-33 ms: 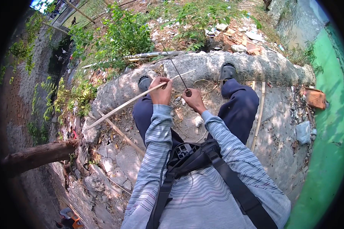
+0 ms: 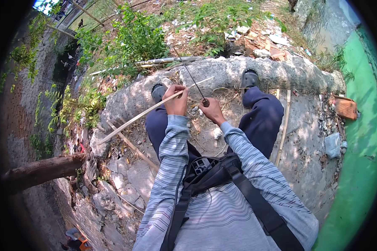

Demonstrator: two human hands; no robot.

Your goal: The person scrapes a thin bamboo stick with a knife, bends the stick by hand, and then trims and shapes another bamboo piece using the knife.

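My left hand [image 2: 176, 100] is closed around a long pale stick [image 2: 142, 114], which looks like a split bamboo strip. It slants from the lower left up past my fingers, ending in a thin tip toward the right. In my right hand [image 2: 213, 111] is the brown handle of a long, thin dark-bladed tool [image 2: 191, 76]. Its slim shaft points up and to the left, crossing the stick just right of my left fingers. Whether the shaft touches the stick, I cannot tell. Both hands are between my knees, above the rough ground.
A low concrete kerb [image 2: 213, 75] curves in front of my dark shoes. Other sticks [image 2: 135, 149] lie left and a bamboo pole [image 2: 284, 127] right. Green water [image 2: 347, 167] borders the right side, near a brown brick-like block [image 2: 345, 108]. A tree trunk [image 2: 46, 171] juts in at left.
The dark tool's shaft has shifted slightly and now shows as a longer line up to the left. The stick's lower end has moved a little to the right and down.
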